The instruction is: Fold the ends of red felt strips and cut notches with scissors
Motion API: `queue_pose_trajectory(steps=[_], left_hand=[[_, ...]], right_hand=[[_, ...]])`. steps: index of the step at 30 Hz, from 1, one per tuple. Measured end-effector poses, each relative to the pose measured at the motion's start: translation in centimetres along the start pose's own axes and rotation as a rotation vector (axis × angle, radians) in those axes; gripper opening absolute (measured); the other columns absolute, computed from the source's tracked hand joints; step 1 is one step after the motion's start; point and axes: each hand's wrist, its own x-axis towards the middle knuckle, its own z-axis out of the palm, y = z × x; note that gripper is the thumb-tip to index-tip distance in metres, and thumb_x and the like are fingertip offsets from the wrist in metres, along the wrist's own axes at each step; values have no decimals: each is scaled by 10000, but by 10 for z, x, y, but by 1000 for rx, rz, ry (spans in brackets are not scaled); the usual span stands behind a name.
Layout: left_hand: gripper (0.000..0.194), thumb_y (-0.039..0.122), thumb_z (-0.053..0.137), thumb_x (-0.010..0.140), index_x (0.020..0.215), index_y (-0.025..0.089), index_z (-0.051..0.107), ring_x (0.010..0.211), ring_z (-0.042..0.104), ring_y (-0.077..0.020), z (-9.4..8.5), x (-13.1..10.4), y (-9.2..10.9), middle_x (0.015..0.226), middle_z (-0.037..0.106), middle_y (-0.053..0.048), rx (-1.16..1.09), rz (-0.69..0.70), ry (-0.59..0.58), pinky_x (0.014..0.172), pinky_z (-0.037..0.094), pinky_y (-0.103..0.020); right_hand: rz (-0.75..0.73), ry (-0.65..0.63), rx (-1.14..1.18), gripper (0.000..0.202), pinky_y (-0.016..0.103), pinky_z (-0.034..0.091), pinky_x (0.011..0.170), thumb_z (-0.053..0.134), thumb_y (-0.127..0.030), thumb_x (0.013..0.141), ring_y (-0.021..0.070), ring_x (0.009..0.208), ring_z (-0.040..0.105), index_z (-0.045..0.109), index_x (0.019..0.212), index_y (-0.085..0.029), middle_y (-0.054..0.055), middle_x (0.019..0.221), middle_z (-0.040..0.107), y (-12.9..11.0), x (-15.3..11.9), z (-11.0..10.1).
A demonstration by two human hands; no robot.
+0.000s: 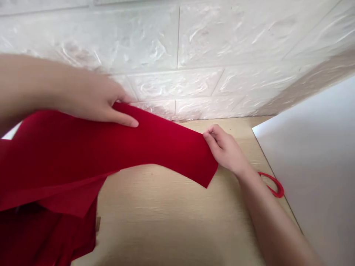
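A piece of red cloth (161,140) is stretched between my two hands above the wooden tabletop. My left hand (102,99) grips its upper edge, thumb lying on the front and the other fingers mostly hidden behind. At the cloth's narrow right end, my right hand (226,147) pinches the upper corner between thumb and fingers. The lower edge curves, and the wider part runs out of view on the left. Beneath it at lower left lie more folds of red cloth (55,236).
A white textured brick-pattern wall (155,44) stands right behind the wooden table (166,214). On the right is a large white panel (313,159). Beside its edge lies a red loop (279,190), like a scissors handle, partly hidden by my right forearm.
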Motion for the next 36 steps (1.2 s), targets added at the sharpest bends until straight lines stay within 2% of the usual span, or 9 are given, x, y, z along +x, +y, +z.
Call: queue_pose_trajectory(steps=[3,7,10,12,15,18,22,25,36], left_hand=[[1144,1069,474,485,965,71,762,755,690,-210,51,-2,-25,761,685,-29,104,-148,-203,877,554,-500],[1211,1090,147,549,933,93,716,795,648,-220,111,-11,-42,790,648,-58,233,-27,-65,856,552,-472],[1027,902,92,877,1154,98,668,955,673,-259,132,-23,-35,1028,714,-110,230,18,100,937,528,-474],[711,662,218,1053,1297,121,608,1139,646,-308,136,-33,-16,1240,689,-139,194,-16,243,1004,507,-503],[451,411,412,1046,1333,123,606,1242,601,-359,136,-42,37,1314,644,-184,45,-26,395,1014,518,-524],[422,424,469,1035,1329,168,630,1241,622,-326,141,-43,100,1345,651,-151,-166,280,391,1058,518,-517],[597,547,509,1014,1499,198,525,1521,378,-395,156,-28,154,1608,458,-185,-223,563,373,1246,297,-627],[733,614,497,995,1557,147,449,1563,281,-429,162,-13,164,1660,355,-230,-225,530,380,1258,235,-658],[398,258,448,1011,1340,128,632,1246,560,-353,150,20,167,1352,611,-178,-271,482,478,1058,473,-518]], right_hand=[[0,-195,-210,195,289,403,659,454,-312,1031,191,727,636,557,894,-219,34,819,719,-8,19,-4],[-34,-338,-554,187,301,364,660,460,-281,1040,222,786,662,631,1032,-208,78,976,774,-14,39,6],[-34,-343,-602,206,306,346,648,456,-288,1043,225,769,663,647,1044,-209,81,959,778,-18,42,11],[-8,-329,-569,228,303,354,638,450,-333,1052,214,740,659,643,1048,-213,58,897,770,-22,40,8],[16,-191,-497,289,317,407,671,417,-396,1063,229,821,685,632,1085,-205,66,965,771,-29,29,-1],[-88,46,-474,281,348,463,791,425,-375,1060,263,1014,691,639,1091,-194,97,1111,756,-29,8,-9],[-234,246,-406,226,313,482,748,475,-308,1055,207,862,694,658,992,-191,64,944,756,-11,-30,-12],[-296,264,-431,196,293,468,672,527,-249,1037,173,731,667,663,908,-194,28,813,737,6,-55,-8],[-267,45,-565,177,293,469,635,561,-262,1025,158,725,707,719,1078,-203,15,893,768,16,-73,4]])
